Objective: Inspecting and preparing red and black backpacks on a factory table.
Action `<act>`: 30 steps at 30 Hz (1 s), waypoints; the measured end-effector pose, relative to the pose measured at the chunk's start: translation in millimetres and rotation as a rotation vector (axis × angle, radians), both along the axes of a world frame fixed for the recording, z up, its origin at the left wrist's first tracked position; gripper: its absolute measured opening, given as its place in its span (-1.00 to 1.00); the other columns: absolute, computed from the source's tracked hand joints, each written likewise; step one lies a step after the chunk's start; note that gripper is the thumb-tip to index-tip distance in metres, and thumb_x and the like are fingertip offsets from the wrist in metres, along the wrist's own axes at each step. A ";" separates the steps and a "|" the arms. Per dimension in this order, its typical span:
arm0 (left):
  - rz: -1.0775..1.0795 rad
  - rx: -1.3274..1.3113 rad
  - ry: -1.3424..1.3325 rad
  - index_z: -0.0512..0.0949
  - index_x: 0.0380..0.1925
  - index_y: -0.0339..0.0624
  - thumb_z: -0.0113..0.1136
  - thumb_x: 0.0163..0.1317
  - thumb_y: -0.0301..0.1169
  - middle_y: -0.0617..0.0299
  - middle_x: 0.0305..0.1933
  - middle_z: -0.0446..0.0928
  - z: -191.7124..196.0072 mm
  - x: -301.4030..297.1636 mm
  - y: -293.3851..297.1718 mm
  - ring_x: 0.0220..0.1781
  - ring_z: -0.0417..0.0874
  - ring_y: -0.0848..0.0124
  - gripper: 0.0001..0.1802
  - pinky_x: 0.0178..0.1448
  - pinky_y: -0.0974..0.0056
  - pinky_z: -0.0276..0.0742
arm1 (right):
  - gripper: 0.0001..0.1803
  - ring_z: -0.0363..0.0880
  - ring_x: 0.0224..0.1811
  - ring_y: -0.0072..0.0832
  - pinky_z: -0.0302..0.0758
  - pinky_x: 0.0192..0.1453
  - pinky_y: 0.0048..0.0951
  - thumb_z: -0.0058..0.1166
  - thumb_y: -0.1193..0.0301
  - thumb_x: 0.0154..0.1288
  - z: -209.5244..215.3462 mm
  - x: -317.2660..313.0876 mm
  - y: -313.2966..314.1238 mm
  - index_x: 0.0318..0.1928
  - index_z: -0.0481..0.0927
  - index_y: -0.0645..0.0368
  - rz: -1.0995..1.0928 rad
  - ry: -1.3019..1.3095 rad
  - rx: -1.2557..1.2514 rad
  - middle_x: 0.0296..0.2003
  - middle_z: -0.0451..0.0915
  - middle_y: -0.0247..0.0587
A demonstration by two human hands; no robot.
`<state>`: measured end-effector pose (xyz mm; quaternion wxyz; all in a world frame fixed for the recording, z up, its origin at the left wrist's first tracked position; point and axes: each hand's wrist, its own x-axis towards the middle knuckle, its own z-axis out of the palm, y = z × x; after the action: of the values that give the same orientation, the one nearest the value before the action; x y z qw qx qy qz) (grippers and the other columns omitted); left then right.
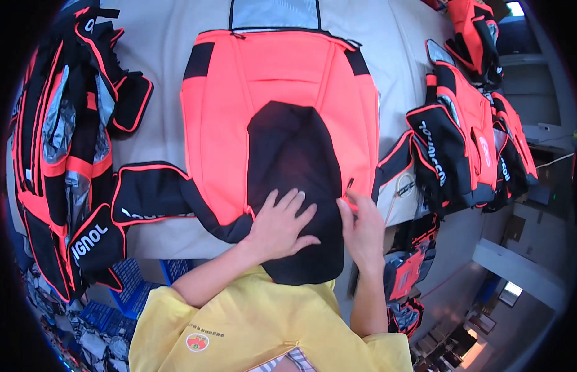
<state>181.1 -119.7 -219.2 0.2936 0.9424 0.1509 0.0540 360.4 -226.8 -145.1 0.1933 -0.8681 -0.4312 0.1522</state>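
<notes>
Here, left hand [279, 226] spread flat, grip released, on one black panel [294, 180], right hand [363, 229] pinching its edge, one orange bag [276, 93] beneath, counter [158, 56] beyond.

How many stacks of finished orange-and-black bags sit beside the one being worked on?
2: one stack of bags at the table's left edge, another stack at its right edge. More may be hidden below the table.

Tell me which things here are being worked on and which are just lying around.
In hand: orange bag panel, its black centre piece, left hand flat on it, right hand at its edge.
Lying about: left stack of bags, right stack, blue crate.
</notes>
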 end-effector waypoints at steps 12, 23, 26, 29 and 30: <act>-0.091 -0.129 0.061 0.54 0.43 -0.01 0.21 0.33 0.31 -0.13 0.52 0.46 -2.6 -5.7 1.8 0.63 0.39 -0.02 -0.15 0.59 -0.41 0.24 | -0.55 0.54 0.43 -0.05 0.46 0.56 -0.17 0.06 0.46 0.42 -269.7 66.5 178.1 0.28 0.62 0.27 0.527 -0.151 -0.005 0.31 0.60 0.14; -0.036 -0.168 0.119 0.51 0.48 0.04 0.13 0.38 0.32 -0.03 0.54 0.44 -14.7 -16.2 11.5 0.66 0.34 0.07 -0.16 0.64 -0.41 0.14 | -0.70 0.74 0.14 -0.23 0.65 0.27 -0.20 0.03 0.33 0.49 -333.8 102.8 240.6 0.06 0.77 0.03 0.667 0.094 -0.106 -0.01 0.77 -0.05; -0.053 -0.126 0.055 0.53 0.45 0.06 0.18 0.35 0.33 0.01 0.55 0.44 -14.2 1.4 18.9 0.67 0.31 0.03 -0.16 0.63 -0.44 0.15 | -0.65 0.73 0.19 -0.23 0.61 0.36 -0.19 0.00 0.31 0.51 -342.0 131.0 218.9 0.13 0.75 0.09 0.901 -0.451 -0.137 0.05 0.77 -0.02; 0.035 -0.057 -0.021 0.54 0.42 0.02 0.27 0.26 0.36 -0.08 0.53 0.40 -15.1 18.9 18.2 0.62 0.32 -0.13 -0.11 0.59 -0.51 0.15 | -0.67 0.73 0.15 -0.06 0.60 0.32 -0.07 0.07 0.33 0.43 -298.2 107.7 173.1 0.03 0.74 0.23 0.743 -0.322 0.050 0.01 0.77 0.07; 0.135 -0.049 0.064 0.54 0.42 0.02 0.27 0.26 0.36 -0.08 0.53 0.40 -26.4 -7.5 11.2 0.62 0.32 -0.13 -0.11 0.59 -0.51 0.15 | -0.80 0.73 -0.01 0.08 0.63 0.12 0.00 0.16 0.40 0.33 -183.6 20.7 202.7 -0.16 0.73 0.25 0.747 0.044 -0.056 -0.16 0.75 0.12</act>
<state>173.6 -108.5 -245.6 0.3074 0.9238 0.2246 0.0399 381.1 -24.0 -328.7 0.1102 -0.6525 -0.7095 0.2424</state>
